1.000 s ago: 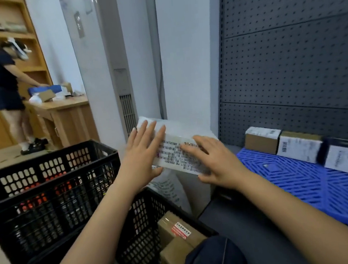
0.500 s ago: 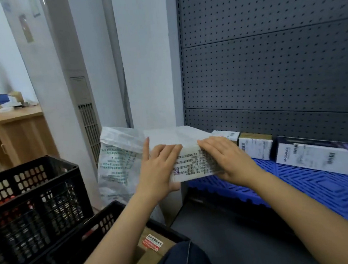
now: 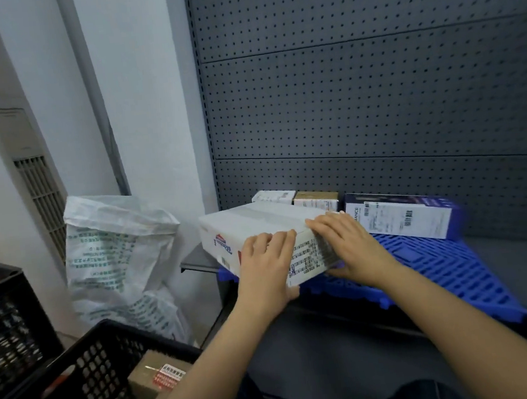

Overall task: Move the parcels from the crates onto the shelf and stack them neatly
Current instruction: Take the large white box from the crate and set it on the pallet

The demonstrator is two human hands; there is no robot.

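I hold a white parcel (image 3: pixel 252 226) with a printed label on its near face. It is at the left end of the blue slatted mat (image 3: pixel 439 266) on the grey shelf (image 3: pixel 519 258). My left hand (image 3: pixel 267 269) grips its near face, thumb underneath. My right hand (image 3: pixel 347 246) grips its right near corner, fingers over the top edge. Behind it, three parcels stand along the back: a small white one (image 3: pixel 274 195), a brown one (image 3: pixel 315 199) and a long dark blue one (image 3: pixel 399 218). A brown parcel (image 3: pixel 151 380) lies in the near black crate (image 3: pixel 89 377).
A second black crate (image 3: pixel 3 320) stands at the far left. A white woven sack (image 3: pixel 117 261) leans against the wall between the crates and the shelf. A dark pegboard (image 3: pixel 374 92) backs the shelf. The mat's right part carries nothing.
Both hands have carried the white parcel rightward and forward from above the crates to the left end of the blue mat. My view has swung right toward the shelf.
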